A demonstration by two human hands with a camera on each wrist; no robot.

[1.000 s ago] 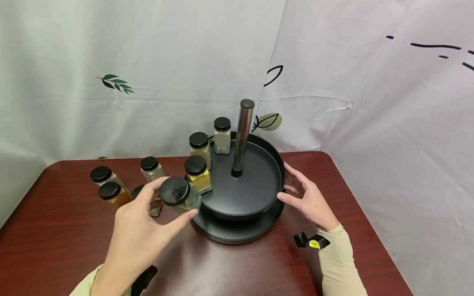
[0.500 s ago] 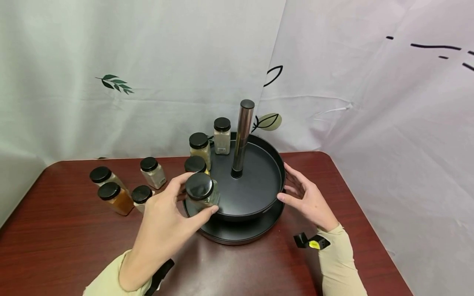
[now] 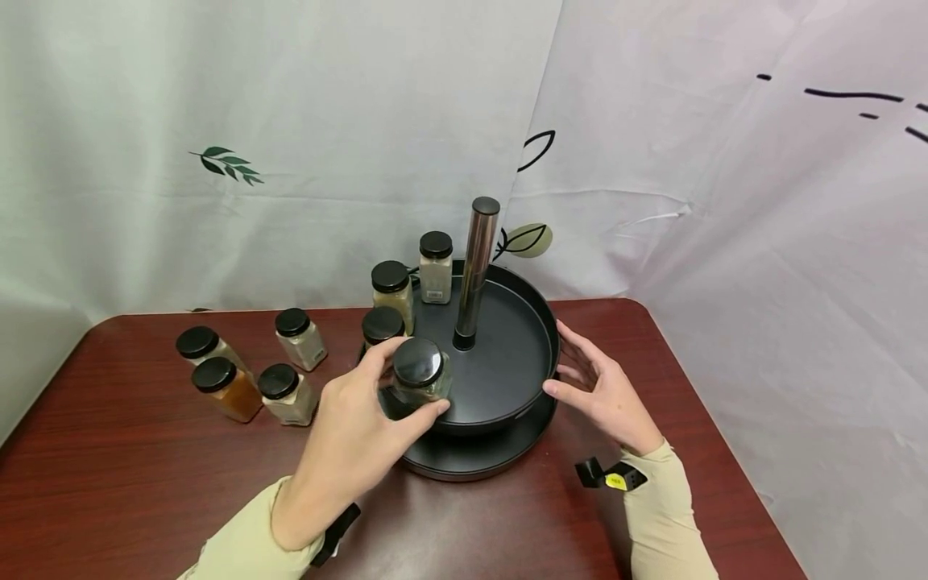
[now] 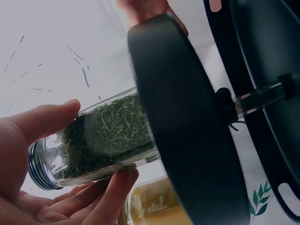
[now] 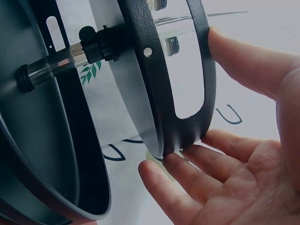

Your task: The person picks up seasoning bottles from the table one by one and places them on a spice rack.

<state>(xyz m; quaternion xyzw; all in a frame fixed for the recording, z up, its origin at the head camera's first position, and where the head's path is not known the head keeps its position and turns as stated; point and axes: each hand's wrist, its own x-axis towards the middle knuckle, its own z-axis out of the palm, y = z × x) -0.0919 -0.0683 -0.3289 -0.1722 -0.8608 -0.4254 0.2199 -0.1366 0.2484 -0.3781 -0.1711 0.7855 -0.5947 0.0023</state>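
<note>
My left hand (image 3: 355, 427) holds a glass spice jar (image 4: 105, 136) of dried green herbs by thumb and fingers, its black lid up. This jar is over the front left of the upper tray of a round black two-tier rack (image 3: 500, 362); in the left wrist view the tray wall (image 4: 183, 117) hides its base. Relaxed fingers and thumb of my right hand (image 3: 605, 391) touch the outer wall (image 5: 166, 103) of that tray, beside its slot. Three more spice jars line the tray's left side: a pale one (image 3: 436, 278), a beige one (image 3: 392, 294), and one partly hidden behind my left hand (image 3: 382, 324).
Several black-lidded spice jars stand on the table at left: an orange-brown one (image 3: 232, 392), a pale one (image 3: 290, 396), and others behind. A metal post (image 3: 476, 266) rises from the tray's middle. The lower tray (image 3: 464, 467) sits underneath. A white curtain (image 3: 326, 161) hangs behind.
My left hand has carried the herb jar rightward, from beside the rack to over the upper tray, uncovering the pale jar on the table. The right hand has stayed at the tray wall.
</note>
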